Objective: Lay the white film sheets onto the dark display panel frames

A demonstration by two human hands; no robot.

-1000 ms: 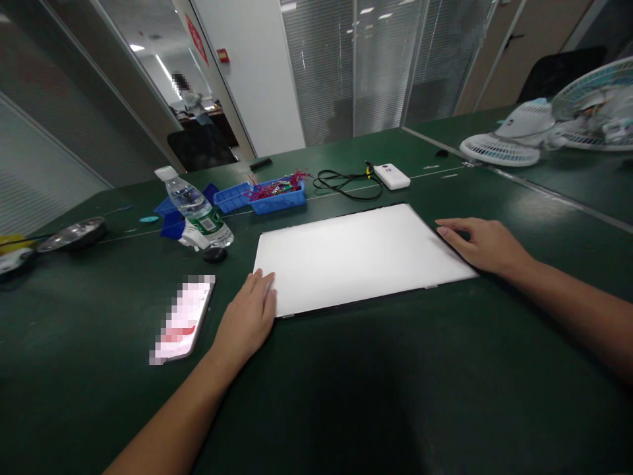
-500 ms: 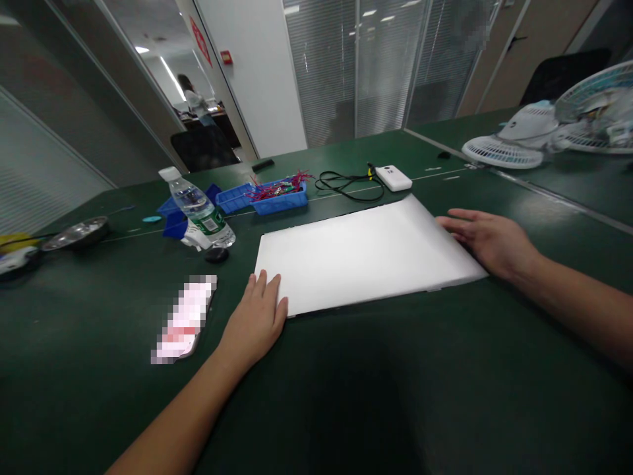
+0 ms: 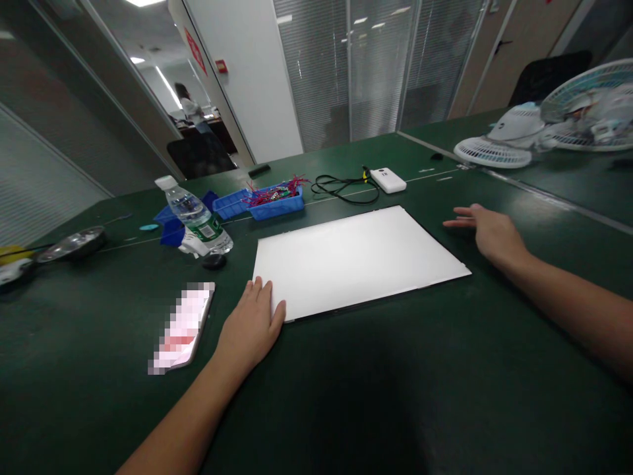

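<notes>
White panel (image 3: 356, 260) flat on counter (image 3: 376, 382), mid-scene, long sides running left to right. Left hand (image 3: 251, 326) laid on panel's left edge by near-left corner; fingers slightly spread, thumb apart, not clamped. Right hand (image 3: 497, 232) off panel, just beside right edge; fingers loosely apart, holding nothing; contact with counter: cannot tell. Judgement: light, even pressure best at left corner; right fingers best kept to rim, off white face. Panel looks thin, may flex. Blue tray (image 3: 277, 208) beyond far edge: avoid bumping.
</notes>
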